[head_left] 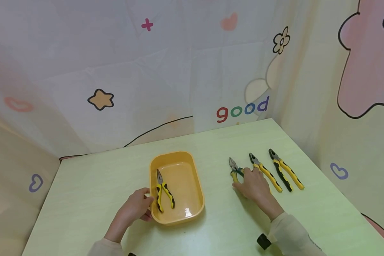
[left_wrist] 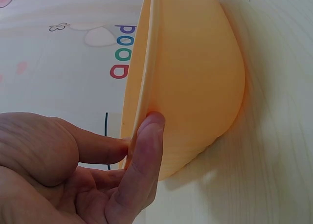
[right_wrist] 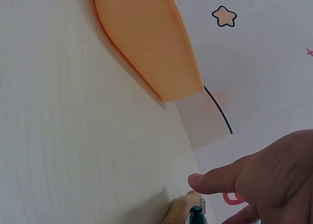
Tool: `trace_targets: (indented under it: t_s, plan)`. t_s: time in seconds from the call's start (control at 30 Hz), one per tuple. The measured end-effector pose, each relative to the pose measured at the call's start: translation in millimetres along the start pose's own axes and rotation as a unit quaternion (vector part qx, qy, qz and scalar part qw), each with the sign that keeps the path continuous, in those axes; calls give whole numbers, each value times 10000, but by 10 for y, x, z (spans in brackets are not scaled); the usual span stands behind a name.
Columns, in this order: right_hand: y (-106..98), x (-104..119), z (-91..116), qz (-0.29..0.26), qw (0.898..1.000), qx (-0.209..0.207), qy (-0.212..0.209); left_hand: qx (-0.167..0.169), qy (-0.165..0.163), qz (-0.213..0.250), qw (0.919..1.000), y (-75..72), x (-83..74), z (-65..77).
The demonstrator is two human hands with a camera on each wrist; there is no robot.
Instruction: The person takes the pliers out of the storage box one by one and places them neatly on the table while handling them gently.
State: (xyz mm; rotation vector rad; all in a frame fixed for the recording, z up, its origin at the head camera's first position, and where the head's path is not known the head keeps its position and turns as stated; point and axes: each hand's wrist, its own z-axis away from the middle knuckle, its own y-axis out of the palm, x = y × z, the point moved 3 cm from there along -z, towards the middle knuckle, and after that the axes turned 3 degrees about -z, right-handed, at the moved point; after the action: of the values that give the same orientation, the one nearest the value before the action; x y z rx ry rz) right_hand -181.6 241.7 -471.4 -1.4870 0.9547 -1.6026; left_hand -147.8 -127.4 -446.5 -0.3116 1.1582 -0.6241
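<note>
My left hand [head_left: 136, 206] pinches the left rim of a yellow plastic tray [head_left: 187, 181]. In the left wrist view, thumb and fingers [left_wrist: 146, 150] lie on either side of that rim. Inside the tray, against its left wall, lies a pair of long-nose pliers [head_left: 160, 183] with yellow and black handles. To the right, my right hand [head_left: 256, 185] holds green-handled pliers [head_left: 233, 164] by their spread handles, jaws pointing away. The right wrist view shows the thumb at one handle [right_wrist: 181, 209]; most of the tool is out of frame there.
Beside my right hand lie two more pliers with yellow and black handles, one pair [head_left: 268, 175] partly behind the hand and another [head_left: 288, 172] farther right. A pale green table [head_left: 99, 185] carries everything. Printed curtains [head_left: 166, 78] stand along its back and sides.
</note>
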Motion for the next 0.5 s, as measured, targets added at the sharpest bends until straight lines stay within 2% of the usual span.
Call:
trace_targets:
  t_s: [0.1,0.23,0.5]
  plan:
    - [-55,49,11,-52,9999,-44,-95,-17,31,-4,10000,-6,-16,7]
    - [-115,122,37,-115,9997,105,-182,-18,64,-9,10000,-12,-28,9]
    - [-222,303,90,-266,9985,208,-429,93,-28,62,9999,-4,-11,2]
